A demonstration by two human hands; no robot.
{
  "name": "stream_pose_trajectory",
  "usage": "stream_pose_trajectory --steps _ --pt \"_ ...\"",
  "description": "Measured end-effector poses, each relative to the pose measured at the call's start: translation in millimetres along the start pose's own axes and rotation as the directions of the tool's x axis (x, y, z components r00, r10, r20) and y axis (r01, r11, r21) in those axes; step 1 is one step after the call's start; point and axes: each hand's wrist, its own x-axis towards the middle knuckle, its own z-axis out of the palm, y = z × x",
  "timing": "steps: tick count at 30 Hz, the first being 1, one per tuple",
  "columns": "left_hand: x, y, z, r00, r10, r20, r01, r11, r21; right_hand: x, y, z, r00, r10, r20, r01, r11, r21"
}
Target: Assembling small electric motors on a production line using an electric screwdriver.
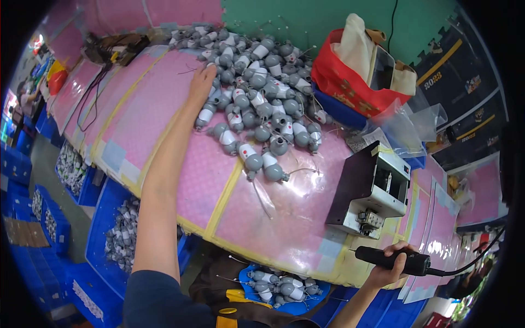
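My left hand (203,82) stretches out to the left edge of a heap of grey and white bulb-shaped parts (257,98) on the table. Its fingers look extended against the parts, though their tips are partly hidden. Thin wires stick out from many parts, and some carry a red dot. At the lower right, my right hand (395,263) is closed around a black corded electric screwdriver (391,261), whose thin tip points left. More such parts lie in a blue container (322,292) at my lap. The screwdriver is just below a black and silver screw feeder (355,202).
A red bag (339,82) with pale cloth stands beyond the heap, beside clear plastic bags (404,128). Pink sheeting with yellow tape covers the table (197,197). Blue bins (104,229) of parts stand on the left. Dark cables (95,93) lie at the far left.
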Motion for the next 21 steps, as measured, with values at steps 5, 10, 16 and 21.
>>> stream_pose_trajectory --steps 5,10,16,21 --pt "-31.2 61.1 62.7 0.988 0.140 0.067 -0.136 0.988 -0.068 -3.5 1.0 -4.0 0.995 -0.072 -0.073 0.068 0.996 -0.050" --pt "-75.7 85.4 90.9 0.983 0.161 0.088 -0.164 0.986 0.036 -8.1 1.2 -9.5 0.998 -0.067 0.007 0.067 0.998 0.004" --pt "-146.2 146.3 120.2 0.984 0.125 -0.126 -0.115 0.990 0.085 -19.9 1.4 -5.6 0.996 -0.090 -0.004 0.091 0.996 0.023" --pt "-180.3 182.0 135.4 0.971 0.061 -0.231 -0.011 0.978 0.209 -23.2 -0.6 6.9 0.996 -0.084 0.007 0.084 0.996 -0.021"
